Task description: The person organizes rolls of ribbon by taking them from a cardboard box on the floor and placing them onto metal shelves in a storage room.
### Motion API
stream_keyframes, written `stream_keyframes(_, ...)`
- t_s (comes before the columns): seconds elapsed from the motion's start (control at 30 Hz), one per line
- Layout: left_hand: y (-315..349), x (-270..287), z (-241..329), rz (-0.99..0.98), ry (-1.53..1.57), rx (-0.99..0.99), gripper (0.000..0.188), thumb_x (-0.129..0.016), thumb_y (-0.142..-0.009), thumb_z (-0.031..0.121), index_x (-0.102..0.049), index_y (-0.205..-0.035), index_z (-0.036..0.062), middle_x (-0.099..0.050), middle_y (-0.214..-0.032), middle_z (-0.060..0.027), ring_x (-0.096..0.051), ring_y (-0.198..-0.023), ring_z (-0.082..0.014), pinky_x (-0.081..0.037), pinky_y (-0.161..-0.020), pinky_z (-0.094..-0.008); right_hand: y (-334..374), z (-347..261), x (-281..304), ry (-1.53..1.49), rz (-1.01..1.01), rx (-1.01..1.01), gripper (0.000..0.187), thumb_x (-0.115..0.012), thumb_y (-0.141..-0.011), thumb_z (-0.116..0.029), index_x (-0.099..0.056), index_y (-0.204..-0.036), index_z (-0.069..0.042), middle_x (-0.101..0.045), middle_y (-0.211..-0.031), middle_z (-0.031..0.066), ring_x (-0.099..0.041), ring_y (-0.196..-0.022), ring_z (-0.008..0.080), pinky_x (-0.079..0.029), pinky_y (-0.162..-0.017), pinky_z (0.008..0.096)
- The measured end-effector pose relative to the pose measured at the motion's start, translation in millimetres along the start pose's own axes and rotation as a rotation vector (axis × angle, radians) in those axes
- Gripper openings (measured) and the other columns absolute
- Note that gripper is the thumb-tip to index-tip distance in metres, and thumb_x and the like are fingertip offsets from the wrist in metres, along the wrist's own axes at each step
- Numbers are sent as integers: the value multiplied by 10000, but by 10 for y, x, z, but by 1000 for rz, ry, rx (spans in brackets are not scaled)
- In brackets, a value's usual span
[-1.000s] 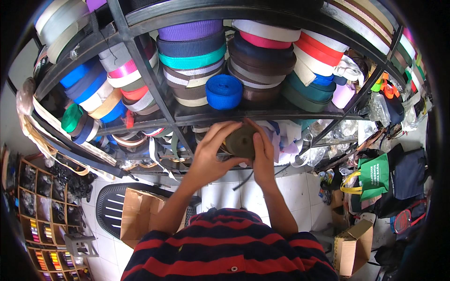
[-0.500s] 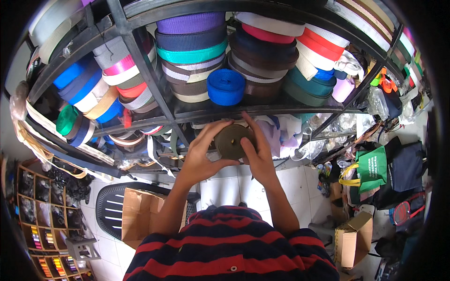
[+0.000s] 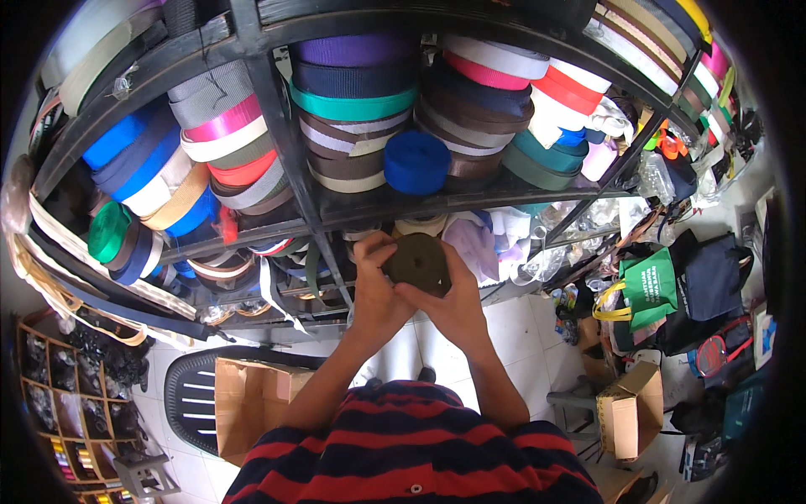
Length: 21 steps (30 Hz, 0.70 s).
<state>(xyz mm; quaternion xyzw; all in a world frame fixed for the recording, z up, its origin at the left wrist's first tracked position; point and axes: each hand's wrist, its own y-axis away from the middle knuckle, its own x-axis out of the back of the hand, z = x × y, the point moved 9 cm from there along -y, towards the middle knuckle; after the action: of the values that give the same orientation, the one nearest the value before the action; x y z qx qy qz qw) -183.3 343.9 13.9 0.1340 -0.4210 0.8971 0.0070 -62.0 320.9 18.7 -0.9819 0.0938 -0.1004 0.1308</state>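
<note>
A dark olive-brown roll of webbing tape (image 3: pixel 416 259) is held up between my hands, its flat coiled face and small centre hole turned toward me. My left hand (image 3: pixel 379 274) grips its left side, with the fingers curled at the upper edge. Around the right side, my right hand (image 3: pixel 454 294) is closed on the same roll. Just beyond it, a blue webbing roll (image 3: pixel 416 163) sits at the front edge of the black metal shelf (image 3: pixel 470 198). Stacks of webbing rolls (image 3: pixel 356 102) in purple, navy, teal and brown stand behind.
Below the shelf edge hang white cloth pieces (image 3: pixel 495 244) and clear plastic. On the floor are a black slatted chair (image 3: pixel 189 395) with an open cardboard box (image 3: pixel 243 403), and another cardboard box (image 3: pixel 630 412) at right. A green bag (image 3: pixel 649 290) lies farther right.
My fingers have shifted around the olive-brown roll, with the left ones now curled in and the right thumb off its face. The view has turned slightly.
</note>
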Motion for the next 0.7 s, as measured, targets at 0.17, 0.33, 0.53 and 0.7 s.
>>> stream_keyframes(0.17, -119, -2, 3, -483, 316, 161, 909, -874, -569, 149, -366, -1318, 57, -444, -1280, -184, -491, -1150, -337, -431, -943, -380, 28, -54, 161, 130, -25, 46, 603, -820, -651, -134, -542, -1151, 58, -618, -1036, 138, -628, -923, 209, -489, -811, 311)
stream_keyframes(0.33, -205, 89, 92, -529, 214, 5, 898, -838, -625, 127, -352, -1377, 70, -472, -1315, -152, -498, -1177, -277, -424, -963, -370, 85, -225, 116, 97, 20, 111, 649, -813, -664, -83, -499, -1209, 76, -621, -1081, 147, -620, -977, 195, -494, -829, 292)
stream_keyframes(0.53, -99, 265, -62, -133, 274, 69, 786, -856, -596, 79, -412, -1244, 36, -446, -1266, -152, -526, -1128, -266, -450, -932, -364, 276, -28, 23, -171, 226, 18, 664, -756, -719, -17, -427, -1291, 58, -601, -1140, 151, -605, -1016, 194, -507, -831, 301)
stream_keyframes(0.7, -84, 288, -52, 133, 354, 46, 771, -883, -576, 115, -419, -1188, 51, -443, -1195, -124, -515, -1055, -243, -457, -824, -336, 277, -270, -153, 33, 302, 136, 732, -803, -666, -88, -436, -1284, 48, -528, -1169, 180, -557, -1037, 221, -479, -856, 339)
